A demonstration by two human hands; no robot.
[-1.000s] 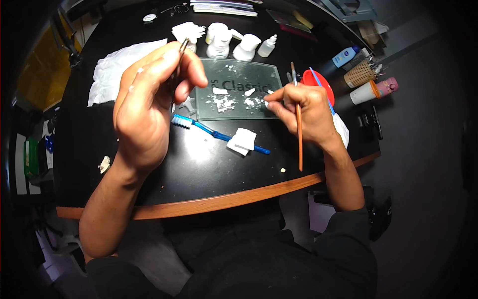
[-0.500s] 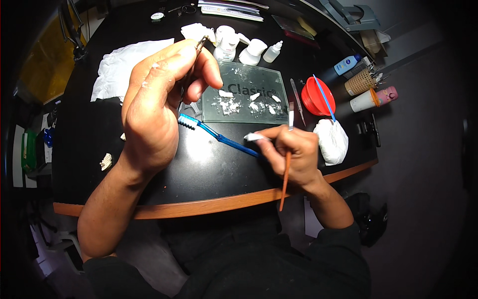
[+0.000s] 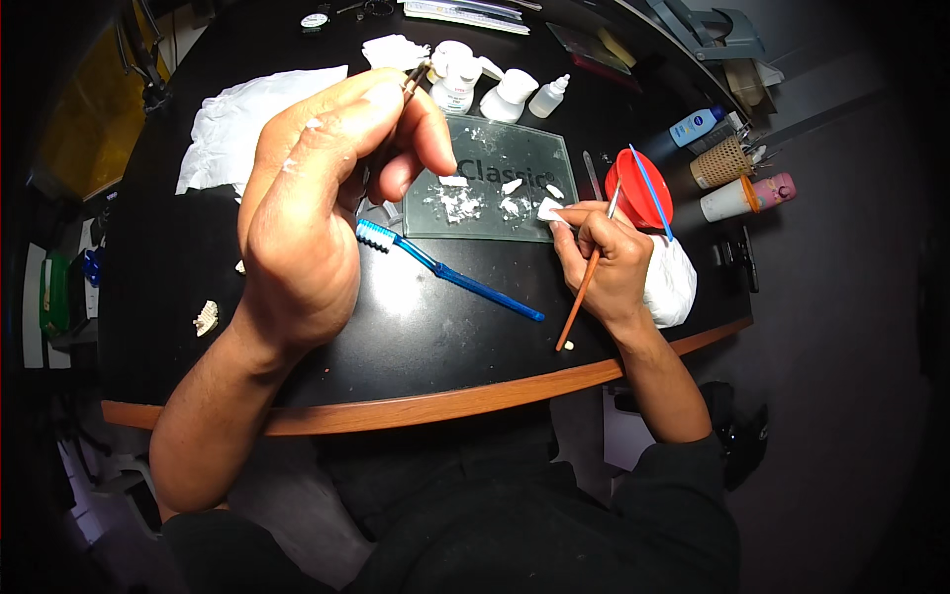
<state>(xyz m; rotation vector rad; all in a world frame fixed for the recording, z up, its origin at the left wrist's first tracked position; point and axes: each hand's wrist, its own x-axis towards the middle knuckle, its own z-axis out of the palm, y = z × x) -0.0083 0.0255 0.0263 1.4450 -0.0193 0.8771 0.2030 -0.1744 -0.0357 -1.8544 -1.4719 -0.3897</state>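
Observation:
My left hand [image 3: 307, 188] is raised over the desk, closed around a slim dark metal tool [image 3: 410, 85] that looks like tweezers; what sits at its tip is too small to make out. In my right hand [image 3: 616, 262] a thin brush [image 3: 580, 295] with an orange-brown handle lies slantwise. Thumb and forefinger of that hand also pinch a small white folded piece [image 3: 550, 209], perhaps tissue, at the right edge of the glass slab [image 3: 435, 222]. White powder heaps [image 3: 460, 204] and wet-looking smears lie on the slab.
A blue toothbrush [image 3: 465, 280] lies before the slab. White bottles [image 3: 509, 96] stand behind it. At right are a red bowl [image 3: 643, 198] with a blue stick across it and a white wad [image 3: 671, 282]. A tooth-like cast piece [image 3: 206, 318] rests at left.
My right hand has moved up and right with the brush and white piece, from over the toothbrush handle to the slab's edge. My left hand has shifted only slightly.

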